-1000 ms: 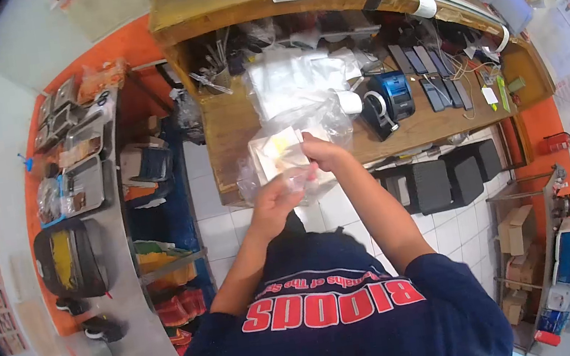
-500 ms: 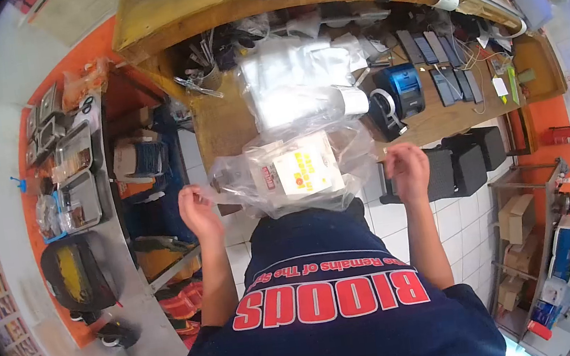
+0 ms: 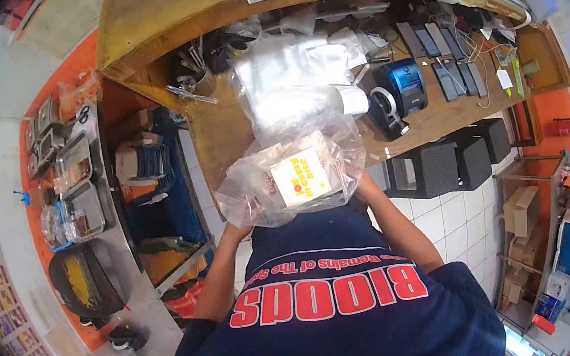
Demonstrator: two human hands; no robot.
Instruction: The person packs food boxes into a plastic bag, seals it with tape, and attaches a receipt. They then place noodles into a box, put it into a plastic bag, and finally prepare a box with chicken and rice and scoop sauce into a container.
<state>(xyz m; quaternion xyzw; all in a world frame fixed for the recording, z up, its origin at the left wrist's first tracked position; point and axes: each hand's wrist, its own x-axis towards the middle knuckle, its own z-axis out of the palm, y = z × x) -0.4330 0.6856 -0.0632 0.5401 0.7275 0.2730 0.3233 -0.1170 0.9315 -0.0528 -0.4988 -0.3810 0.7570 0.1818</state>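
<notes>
Your hands have closed in under the plastic bag (image 3: 292, 177), hidden, grip unclear; it's light, slippery, floppy—support the box (image 3: 299, 176) from beneath.

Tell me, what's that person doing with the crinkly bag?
A person in a dark blue T-shirt stands at a wooden counter and holds a clear plastic bag against their chest. Inside the bag is a white box with a yellow label. Both hands are tucked under and behind the bag, so they are mostly hidden. On the counter beyond lie a stack of clear bags, a blue receipt printer and a tape dispenser.
</notes>
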